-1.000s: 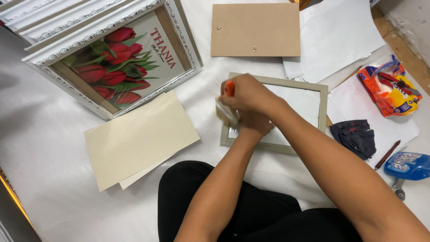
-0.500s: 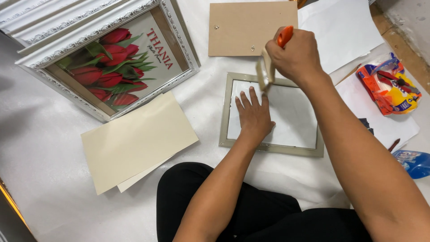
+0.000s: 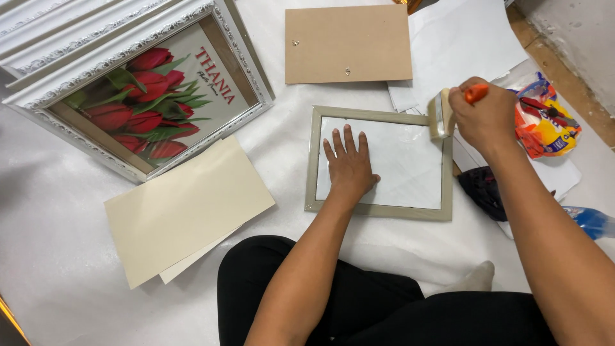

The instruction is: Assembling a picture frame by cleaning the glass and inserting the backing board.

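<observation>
The small frame [image 3: 379,210] lies at centre, the left hand [image 3: 349,168] flat on its glass. The right hand [image 3: 487,115] holds a brush [image 3: 442,114] over its upper right corner. A backing board [image 3: 348,43] lies above, the large frame [image 3: 138,90] upper left, card sheets [image 3: 186,208] lower left.

A grey-green picture frame [image 3: 378,210] lies flat on white sheeting, glass up; a pale-bristled, orange-handled brush [image 3: 442,114], seemingly tilted, at its upper right corner.

Upper left of the frame, a white ornate frame [image 3: 138,96] shows a print of red tulips; below it lie cream card sheets [image 3: 186,208]. A brown backing board [image 3: 348,43] sits top centre, white paper sheets [image 3: 464,38] upper right, a colourful packet [image 3: 548,125] at right
</observation>
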